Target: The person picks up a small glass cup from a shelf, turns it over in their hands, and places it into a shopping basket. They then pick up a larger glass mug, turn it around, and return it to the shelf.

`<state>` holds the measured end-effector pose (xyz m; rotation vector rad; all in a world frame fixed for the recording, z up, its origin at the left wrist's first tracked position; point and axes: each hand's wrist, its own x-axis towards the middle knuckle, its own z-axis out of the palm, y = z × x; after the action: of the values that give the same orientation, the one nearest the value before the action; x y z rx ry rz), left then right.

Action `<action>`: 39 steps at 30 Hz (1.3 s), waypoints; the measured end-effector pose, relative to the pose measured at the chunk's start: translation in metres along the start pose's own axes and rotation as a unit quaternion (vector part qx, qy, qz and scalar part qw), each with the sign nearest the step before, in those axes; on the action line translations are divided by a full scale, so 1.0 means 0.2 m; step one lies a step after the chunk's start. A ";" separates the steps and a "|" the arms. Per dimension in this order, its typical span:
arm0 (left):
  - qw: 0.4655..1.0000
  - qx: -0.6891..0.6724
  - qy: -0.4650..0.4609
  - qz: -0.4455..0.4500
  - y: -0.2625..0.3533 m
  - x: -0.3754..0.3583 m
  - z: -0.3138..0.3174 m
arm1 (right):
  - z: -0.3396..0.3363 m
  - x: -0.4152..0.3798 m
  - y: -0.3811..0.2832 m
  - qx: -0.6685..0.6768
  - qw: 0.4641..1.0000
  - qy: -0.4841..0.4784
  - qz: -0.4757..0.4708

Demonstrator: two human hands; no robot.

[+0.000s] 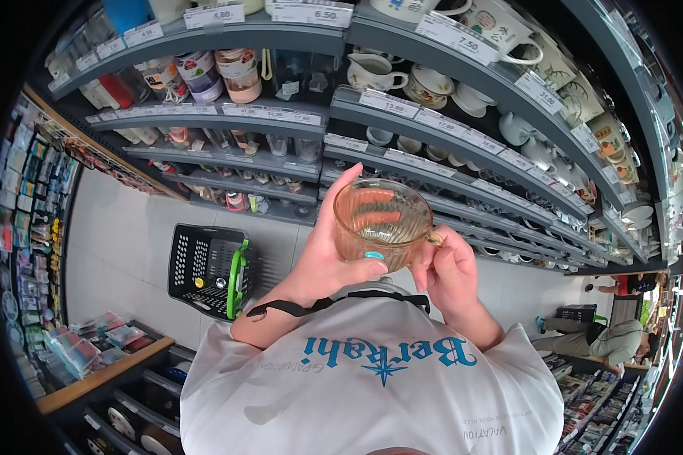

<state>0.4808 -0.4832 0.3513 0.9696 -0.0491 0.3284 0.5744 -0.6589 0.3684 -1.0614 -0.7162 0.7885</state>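
An amber-tinted clear glass cup (383, 220) with ribbed sides and a small teal sticker is held upright in front of the white shirt. My left hand (330, 250) wraps around its left side, with the thumb on the near side by the sticker. At the right side, my right hand (449, 265) has its fingers closed at the cup's small handle. Fingers of my left hand show through the glass.
Shelves (265, 114) of bottles, cups and teapots (539, 152) with price tags curve across the front. A black basket (212, 269) with a green handle stands on the floor at the left. Another person (607, 337) crouches at the far right.
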 end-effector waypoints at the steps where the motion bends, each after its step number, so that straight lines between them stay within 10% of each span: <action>1: 1.000 0.003 0.001 0.003 -0.01 0.01 0.02 | -0.02 -0.01 -0.01 -0.002 1.000 0.001 0.001; 39: 0.992 0.080 -0.076 -0.067 -0.20 0.30 0.45 | -0.47 -0.22 -0.12 0.035 0.991 0.080 -0.100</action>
<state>0.5583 -0.5621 0.3816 1.1493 -0.0972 0.1358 0.6327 -0.7467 0.3556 -0.9601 -0.6411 0.5454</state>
